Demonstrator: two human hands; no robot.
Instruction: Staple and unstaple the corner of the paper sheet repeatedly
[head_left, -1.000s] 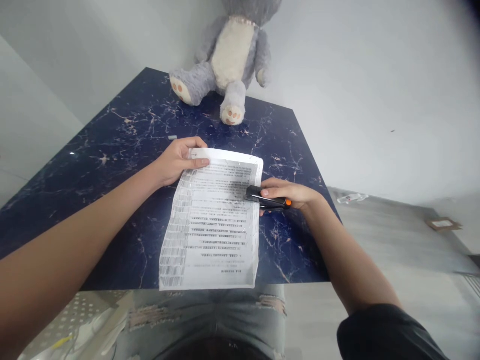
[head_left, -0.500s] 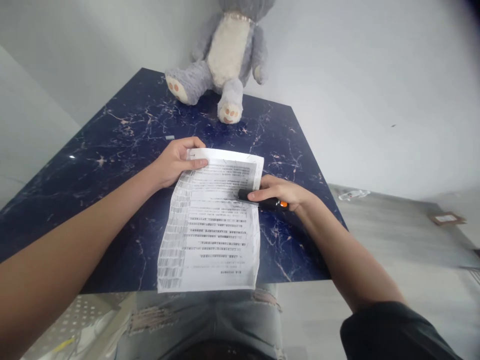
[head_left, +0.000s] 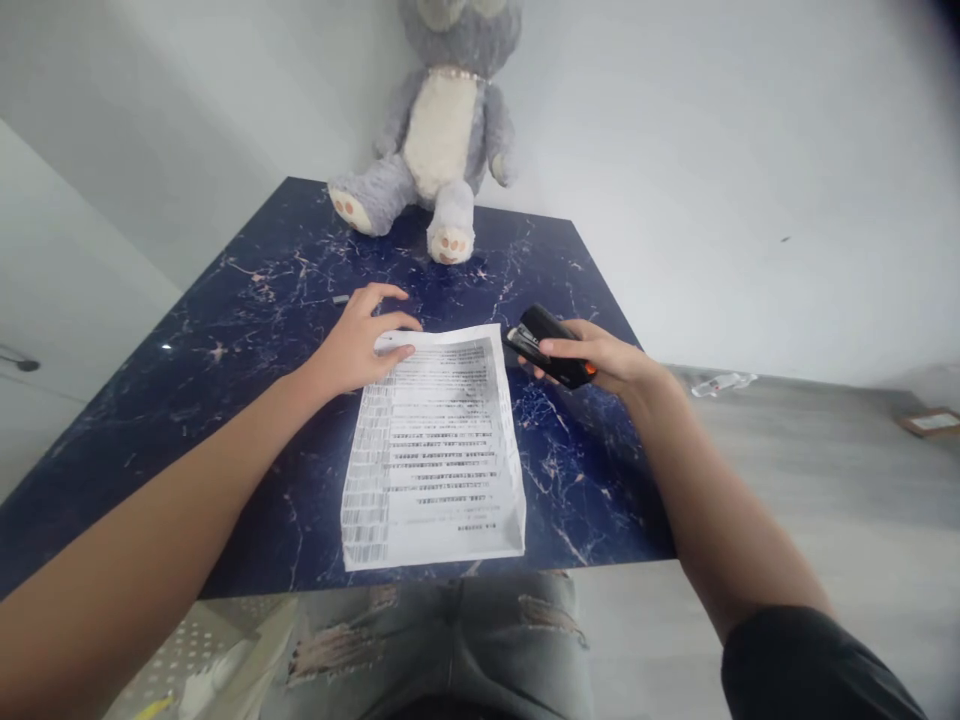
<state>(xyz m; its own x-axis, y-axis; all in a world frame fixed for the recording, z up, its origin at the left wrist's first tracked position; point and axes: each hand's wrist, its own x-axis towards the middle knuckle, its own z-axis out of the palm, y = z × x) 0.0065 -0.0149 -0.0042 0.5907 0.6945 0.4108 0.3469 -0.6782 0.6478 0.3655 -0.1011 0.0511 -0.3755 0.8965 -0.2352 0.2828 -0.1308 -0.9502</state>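
A stack of printed paper sheets (head_left: 442,450) lies on the dark blue marbled table (head_left: 600,480), its lower end near the front edge. My left hand (head_left: 371,340) is at the top left corner of the sheets, fingers spread and the thumb over the paper. In my right hand (head_left: 592,355) is a black stapler (head_left: 551,345) with an orange part at its rear. Its jaws are apart, and it is held just right of the sheets' upper right corner, off the paper.
A grey and cream plush bear (head_left: 446,140) sits at the table's back against the wall. Beyond my left fingers lies a small grey piece (head_left: 341,299). On the floor to the right are a clear plastic item (head_left: 724,384) and a brown box (head_left: 930,424).
My right hand has drawn the stapler off the sheets to the upper right. The sheets have settled flat on the table, and my left hand has loosened, its fingers spreading.
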